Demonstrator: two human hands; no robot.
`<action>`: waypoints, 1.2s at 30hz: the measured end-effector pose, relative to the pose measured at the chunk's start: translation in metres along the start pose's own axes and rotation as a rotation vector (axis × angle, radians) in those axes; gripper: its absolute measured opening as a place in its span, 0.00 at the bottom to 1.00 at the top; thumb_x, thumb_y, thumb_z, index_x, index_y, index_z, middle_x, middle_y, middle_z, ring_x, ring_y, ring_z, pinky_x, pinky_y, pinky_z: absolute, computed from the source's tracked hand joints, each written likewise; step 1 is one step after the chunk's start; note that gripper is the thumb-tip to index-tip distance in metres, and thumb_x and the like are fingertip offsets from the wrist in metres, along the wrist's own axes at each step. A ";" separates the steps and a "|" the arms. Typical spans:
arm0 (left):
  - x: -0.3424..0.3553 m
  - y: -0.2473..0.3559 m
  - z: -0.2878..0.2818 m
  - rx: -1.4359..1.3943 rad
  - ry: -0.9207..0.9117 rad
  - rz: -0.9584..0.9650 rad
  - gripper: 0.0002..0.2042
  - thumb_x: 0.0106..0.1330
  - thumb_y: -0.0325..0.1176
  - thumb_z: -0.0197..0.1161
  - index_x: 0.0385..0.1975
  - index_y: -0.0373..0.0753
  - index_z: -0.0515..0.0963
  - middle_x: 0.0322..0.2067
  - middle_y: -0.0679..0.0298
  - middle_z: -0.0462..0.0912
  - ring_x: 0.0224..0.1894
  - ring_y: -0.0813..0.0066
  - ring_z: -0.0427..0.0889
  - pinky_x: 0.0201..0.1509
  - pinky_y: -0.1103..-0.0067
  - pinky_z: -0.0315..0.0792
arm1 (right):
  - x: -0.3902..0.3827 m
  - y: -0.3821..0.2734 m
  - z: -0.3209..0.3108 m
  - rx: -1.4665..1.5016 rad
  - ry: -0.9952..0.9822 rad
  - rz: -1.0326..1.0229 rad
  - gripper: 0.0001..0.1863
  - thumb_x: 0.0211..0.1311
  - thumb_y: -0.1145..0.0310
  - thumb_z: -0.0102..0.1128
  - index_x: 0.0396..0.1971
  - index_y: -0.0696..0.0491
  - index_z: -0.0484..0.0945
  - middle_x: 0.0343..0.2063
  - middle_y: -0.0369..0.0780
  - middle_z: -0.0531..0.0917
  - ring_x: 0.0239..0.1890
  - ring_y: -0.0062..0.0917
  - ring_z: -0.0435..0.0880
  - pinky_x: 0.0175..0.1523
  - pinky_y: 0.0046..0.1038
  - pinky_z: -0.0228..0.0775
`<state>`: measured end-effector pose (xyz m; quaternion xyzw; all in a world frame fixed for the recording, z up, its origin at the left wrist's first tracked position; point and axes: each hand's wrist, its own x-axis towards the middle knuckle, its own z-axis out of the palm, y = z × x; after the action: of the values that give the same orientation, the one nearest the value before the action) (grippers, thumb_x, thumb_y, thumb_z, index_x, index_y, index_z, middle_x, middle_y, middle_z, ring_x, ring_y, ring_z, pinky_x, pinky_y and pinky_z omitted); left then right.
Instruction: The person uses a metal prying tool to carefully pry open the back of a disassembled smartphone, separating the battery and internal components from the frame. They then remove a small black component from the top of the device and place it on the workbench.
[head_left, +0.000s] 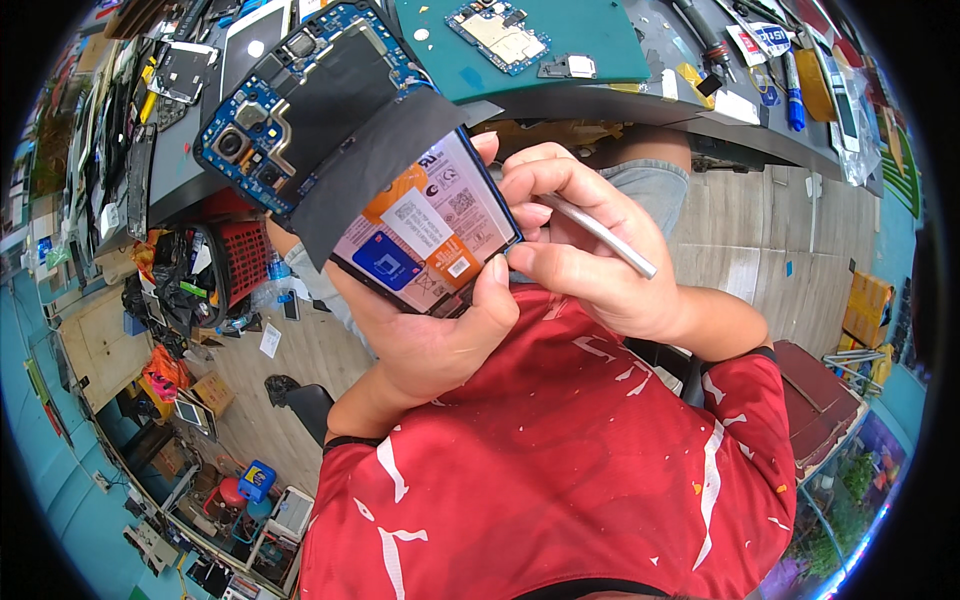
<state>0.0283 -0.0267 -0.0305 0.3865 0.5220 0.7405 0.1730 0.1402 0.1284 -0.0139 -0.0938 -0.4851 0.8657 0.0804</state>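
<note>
My left hand (425, 340) grips an opened phone (420, 225), thumb along its lower edge and fingertips round the far side. The phone shows a battery with white, orange and blue labels. A blue circuit board (250, 140) with camera modules and a black sheet (370, 150) extend from the phone toward the upper left; how they are joined is unclear. My right hand (590, 275) holds a silver pen-shaped tool (625, 255) between curled fingers, its thumb and fingertips at the phone's right edge. The tool's front end is hidden by the fingers.
A grey bench (660, 115) runs across the top, bearing a green mat (610, 30) with another board (495, 35), phone parts, tools and markers. A red basket (240, 260) and clutter lie at left. My legs sit below the bench edge; a maroon padded seat (810, 400) is at right.
</note>
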 end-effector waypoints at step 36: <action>-0.002 0.002 0.005 -0.051 0.056 -0.062 0.53 0.65 0.09 0.60 0.85 0.48 0.36 0.77 0.29 0.63 0.63 0.49 0.88 0.65 0.60 0.86 | 0.002 0.019 -0.001 -0.062 0.024 -0.141 0.21 0.76 0.80 0.64 0.66 0.61 0.79 0.60 0.37 0.73 0.62 0.19 0.77 0.62 0.25 0.78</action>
<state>0.0338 -0.0254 -0.0282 0.3446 0.5195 0.7582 0.1911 0.1381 0.1201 -0.0309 -0.0724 -0.5160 0.8412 0.1442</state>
